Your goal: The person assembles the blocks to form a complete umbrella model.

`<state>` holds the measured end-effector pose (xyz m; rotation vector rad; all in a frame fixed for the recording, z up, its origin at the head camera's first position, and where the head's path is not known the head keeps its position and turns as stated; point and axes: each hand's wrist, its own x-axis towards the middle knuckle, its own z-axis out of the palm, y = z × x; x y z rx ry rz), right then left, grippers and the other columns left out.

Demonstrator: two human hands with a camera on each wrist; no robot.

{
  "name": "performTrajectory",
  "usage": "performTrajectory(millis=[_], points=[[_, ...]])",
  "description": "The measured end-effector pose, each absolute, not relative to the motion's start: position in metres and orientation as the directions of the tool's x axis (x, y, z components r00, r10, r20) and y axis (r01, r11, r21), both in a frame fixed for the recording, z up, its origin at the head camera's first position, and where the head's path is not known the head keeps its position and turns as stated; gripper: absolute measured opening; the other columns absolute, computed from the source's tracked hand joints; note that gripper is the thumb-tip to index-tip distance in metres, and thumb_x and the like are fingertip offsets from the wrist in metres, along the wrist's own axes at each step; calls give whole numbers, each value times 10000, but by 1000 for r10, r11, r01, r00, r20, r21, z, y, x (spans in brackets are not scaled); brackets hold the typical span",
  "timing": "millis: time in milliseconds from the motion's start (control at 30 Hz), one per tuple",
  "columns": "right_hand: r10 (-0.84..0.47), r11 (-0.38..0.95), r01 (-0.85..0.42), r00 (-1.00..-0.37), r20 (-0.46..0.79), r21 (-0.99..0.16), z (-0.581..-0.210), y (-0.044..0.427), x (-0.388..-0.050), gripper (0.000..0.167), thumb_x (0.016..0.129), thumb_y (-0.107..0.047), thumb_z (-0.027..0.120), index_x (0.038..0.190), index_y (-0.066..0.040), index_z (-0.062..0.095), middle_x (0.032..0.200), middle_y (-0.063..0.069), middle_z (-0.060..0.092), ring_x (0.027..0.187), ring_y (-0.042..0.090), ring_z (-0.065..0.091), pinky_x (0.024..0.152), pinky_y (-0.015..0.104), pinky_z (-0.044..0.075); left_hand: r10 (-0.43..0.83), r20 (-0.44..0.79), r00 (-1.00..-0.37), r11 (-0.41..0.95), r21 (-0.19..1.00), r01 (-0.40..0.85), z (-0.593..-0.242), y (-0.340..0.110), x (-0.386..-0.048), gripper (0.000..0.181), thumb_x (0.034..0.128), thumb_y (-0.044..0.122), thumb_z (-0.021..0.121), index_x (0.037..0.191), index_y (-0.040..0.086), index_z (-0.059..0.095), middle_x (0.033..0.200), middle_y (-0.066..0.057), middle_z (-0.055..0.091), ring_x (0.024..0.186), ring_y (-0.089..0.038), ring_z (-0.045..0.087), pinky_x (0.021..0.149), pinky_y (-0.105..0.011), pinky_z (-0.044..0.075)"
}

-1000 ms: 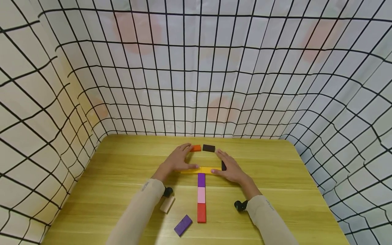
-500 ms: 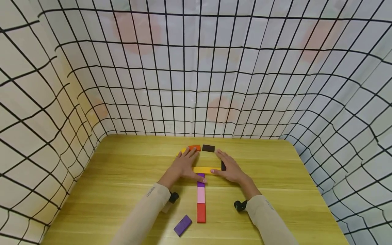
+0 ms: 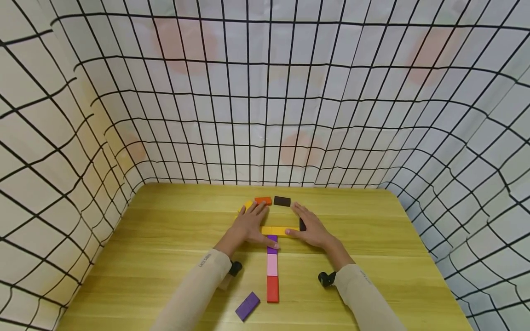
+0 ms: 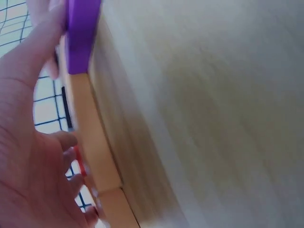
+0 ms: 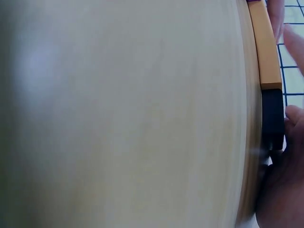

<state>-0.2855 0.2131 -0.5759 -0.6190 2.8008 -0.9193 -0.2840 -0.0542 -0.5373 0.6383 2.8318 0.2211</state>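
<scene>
Flat coloured blocks form a pattern on the table. My left hand (image 3: 248, 228) lies spread over its left side, fingertips at the orange block (image 3: 262, 201) and thumb on the upper purple block (image 3: 272, 250). In the left wrist view that thumb meets the purple block (image 4: 81, 38), above a row of yellow blocks (image 4: 95, 130). My right hand (image 3: 313, 231) is spread on the right, thumb at the yellow row (image 3: 279, 231). A black block (image 3: 302, 225) is partly hidden by it; the right wrist view shows this black block (image 5: 272, 118) beside the palm. Neither hand grips anything.
Another black block (image 3: 282, 201) and a tilted yellow block (image 3: 247, 204) lie at the back. Pink (image 3: 272, 265) and red blocks (image 3: 272, 289) continue the stem towards me. A loose purple block (image 3: 247, 306) sits front left. A black net (image 3: 265, 110) surrounds the table.
My left hand has shifted right and slightly nearer, its thumb passing from the yellow row to the purple block, uncovering the tilted yellow block. My right hand stays in place.
</scene>
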Motion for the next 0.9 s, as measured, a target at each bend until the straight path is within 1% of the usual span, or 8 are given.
performTrajectory(millis=[67, 267, 333, 467, 600, 700, 900], points=[[-415, 723, -330, -910, 0, -607, -574, 213, -285, 1011, 923, -675, 613, 1669, -162, 164, 1748, 77, 98, 1590, 419, 117, 1224, 724, 111, 440, -189, -878, 893, 192, 406, -537, -54, -283, 1372, 636, 965, 614, 1672, 196, 147, 1752, -8, 73, 1621, -292, 58, 1300, -566, 72], [-387, 724, -289, -922, -22, -626, -564, 210, -286, 1044, 909, -686, 624, 1672, -162, 140, 1749, 76, 85, 1595, 390, 133, 1231, 705, 147, 440, -186, -878, 894, 184, 409, -537, -55, -282, 1367, 643, 968, 601, 1671, 187, 151, 1752, -11, 73, 1620, -289, 71, 1301, -562, 75], [-382, 736, -289, -924, -24, -612, -561, 208, -286, 1037, 911, -697, 614, 1672, -173, 144, 1749, 60, 94, 1601, 358, 131, 1243, 682, 156, 441, -186, -878, 893, 188, 409, -537, -55, -282, 1364, 645, 963, 608, 1671, 186, 154, 1752, -16, 75, 1620, -290, 70, 1301, -562, 73], [-400, 755, -332, -916, 4, -566, -556, 204, -289, 986, 935, -674, 600, 1663, -147, 194, 1739, 79, 148, 1601, 340, 146, 1254, 651, 173, 445, -181, -877, 889, 203, 410, -537, -55, -282, 1362, 644, 959, 615, 1671, 191, 156, 1751, -13, 73, 1620, -289, 68, 1301, -563, 66], [-426, 769, -373, -905, 19, -518, -553, 198, -294, 952, 942, -687, 577, 1658, -169, 224, 1733, 39, 186, 1600, 309, 167, 1273, 590, 191, 440, -178, -880, 890, 216, 402, -537, -55, -282, 1376, 632, 960, 623, 1671, 187, 158, 1750, -1, 77, 1620, -281, 70, 1302, -562, 58], [-441, 778, -399, -897, 29, -486, -553, 193, -299, 938, 942, -694, 567, 1654, -175, 246, 1728, 41, 210, 1595, 330, 180, 1273, 583, 196, 434, -181, -882, 894, 210, 397, -537, -55, -283, 1393, 625, 966, 618, 1672, 178, 147, 1751, 0, 77, 1621, -275, 69, 1302, -561, 57], [-458, 802, -419, -889, 11, -427, -554, 186, -303, 884, 972, -648, 545, 1636, -123, 291, 1722, 79, 222, 1588, 394, 169, 1273, 590, 186, 433, -181, -883, 895, 206, 396, -537, -55, -283, 1401, 630, 963, 618, 1671, 153, 143, 1752, -9, 83, 1620, -280, 79, 1302, -559, 73]])
